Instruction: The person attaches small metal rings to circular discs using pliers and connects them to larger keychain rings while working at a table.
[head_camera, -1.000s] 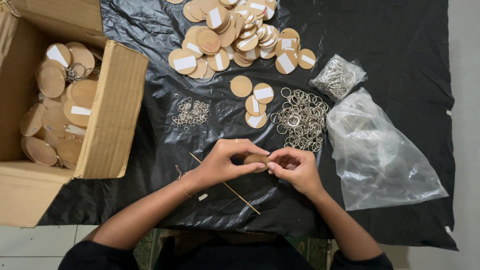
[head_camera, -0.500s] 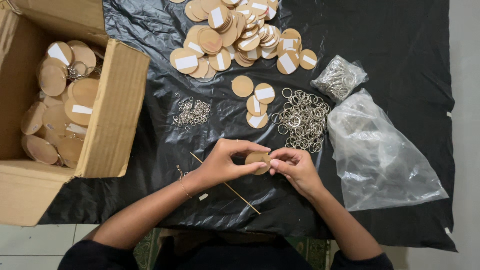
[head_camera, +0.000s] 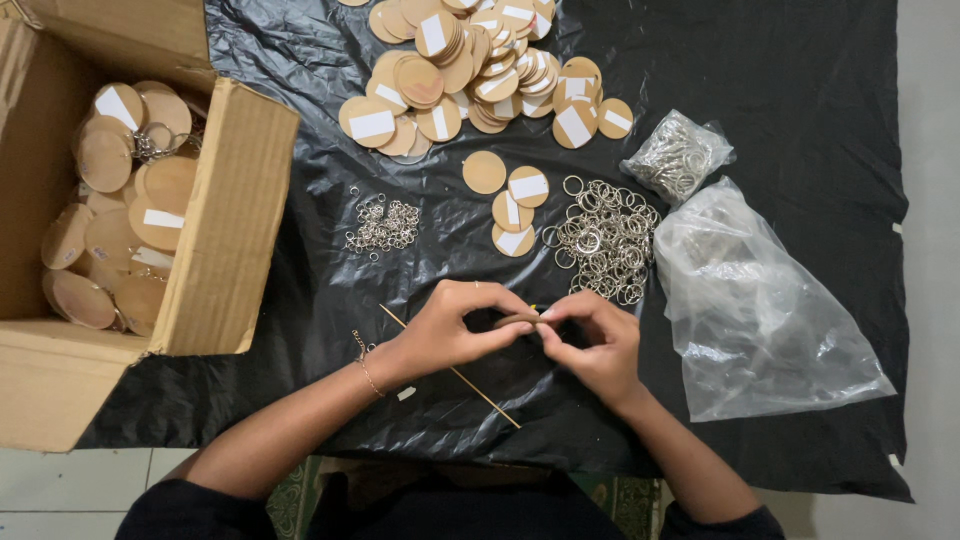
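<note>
Fingers of the left hand (head_camera: 450, 325) and right hand (head_camera: 590, 340) pinch one wooden disc (head_camera: 517, 320) between them, near the black sheet's (head_camera: 800, 80) front edge. The cardboard box (head_camera: 225, 220) at its left edge holds finished discs; a small bag (head_camera: 678, 158) holds rings.

Left hand (head_camera: 455, 330) and right hand (head_camera: 590, 340) meet, fingers (head_camera: 520, 322) pinched together.

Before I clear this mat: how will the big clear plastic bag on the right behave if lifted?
The big clear plastic bag looks crumpled and thin, so probably floppy. It lies nearly flat on the black plastic sheet, likely light. Its glossy film may slip.
</note>
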